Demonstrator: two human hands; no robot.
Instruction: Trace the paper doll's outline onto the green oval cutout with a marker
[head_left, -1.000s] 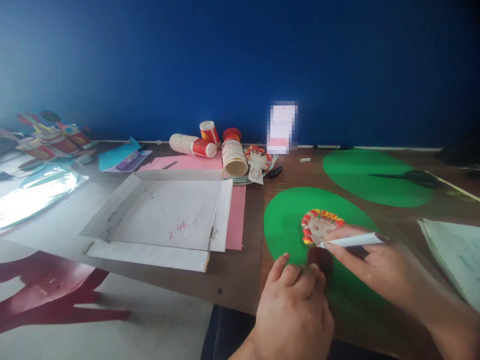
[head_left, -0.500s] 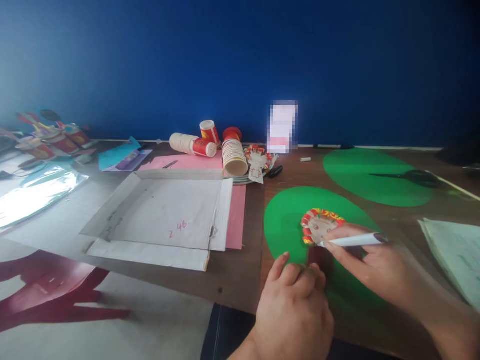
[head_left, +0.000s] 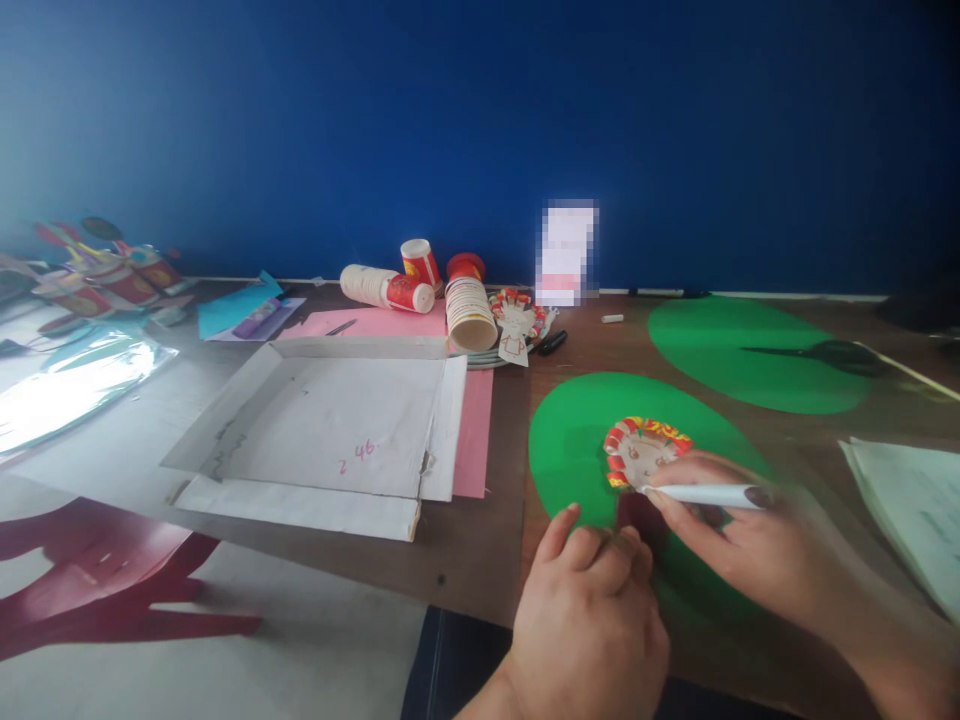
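The right hand (head_left: 750, 545) is gripping a white marker (head_left: 705, 494), tip touching the paper-cup face (head_left: 640, 455); the left hand (head_left: 592, 610) (fingers curled) is pinning its lower end, and a slip could smear the drawing.

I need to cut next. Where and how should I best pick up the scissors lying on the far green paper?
Probably by the dark handles at the right end of the scissors, coming from above right; the thin blades point left and they lie flat on the green paper.
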